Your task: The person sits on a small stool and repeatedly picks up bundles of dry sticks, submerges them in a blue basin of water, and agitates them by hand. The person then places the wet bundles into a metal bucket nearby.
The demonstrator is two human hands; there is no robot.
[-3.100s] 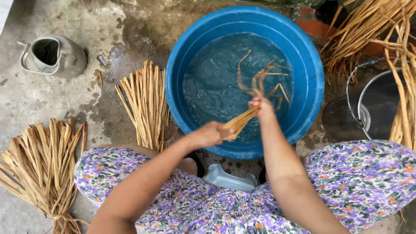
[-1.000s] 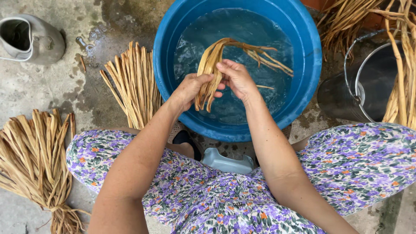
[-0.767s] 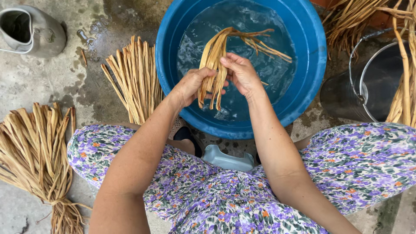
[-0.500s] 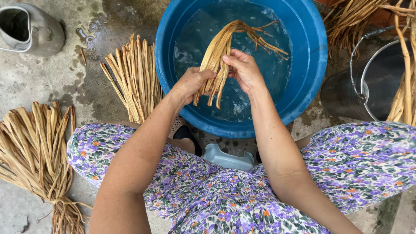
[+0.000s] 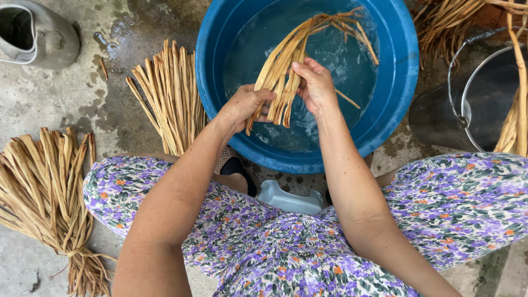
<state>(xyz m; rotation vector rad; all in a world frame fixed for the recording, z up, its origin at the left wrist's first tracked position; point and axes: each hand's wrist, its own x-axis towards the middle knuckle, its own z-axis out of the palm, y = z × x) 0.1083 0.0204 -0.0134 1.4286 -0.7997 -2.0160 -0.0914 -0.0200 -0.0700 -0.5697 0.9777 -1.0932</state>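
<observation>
Left hand [image 5: 246, 105]: closed around the lower part of a bunch of wet straw strips [image 5: 297, 60]; the fingers are wrapped over the strips near their cut ends, the grip tight.
Right hand [image 5: 314, 83]: closed on the same bunch from the other side, thumb and fingers pinched against the strips just above the left hand; the two hands are nearly touching.
Bunch of wet straw strips: held in the air above the water, slanting from the hands up and away toward the far rim of the basin; the loose far ends are fanned out, the near ends hang just below the hands.
Basin [image 5: 404, 71]: round, blue, plastic, set on the concrete floor [image 5: 66, 104] directly in front of the knees; water is seen inside, and a single thin strip lies on it by the right hand.
Dry bundle, near [image 5: 170, 93]: laid flat on the floor just left of the basin, its fanned ends toward the far side, its narrow end toward the left knee.
Tied bundle, far left [image 5: 47, 192]: laid on the floor beside the left leg, bound near its lower end, well apart from the basin.
Watering can [image 5: 38, 36]: grey, at the upper left on the floor, apart from both bundles.
Metal bucket [image 5: 478, 99]: dark, with a wire handle, just right of the basin; more straw [image 5: 514, 110] is leaned over its right side.
Stool [image 5: 289, 198]: pale grey plastic, its edge seen between the knees.
Clothing [image 5: 286, 247]: floral print, purple and green, over both legs.
Floor: wet patches are seen around the basin.
</observation>
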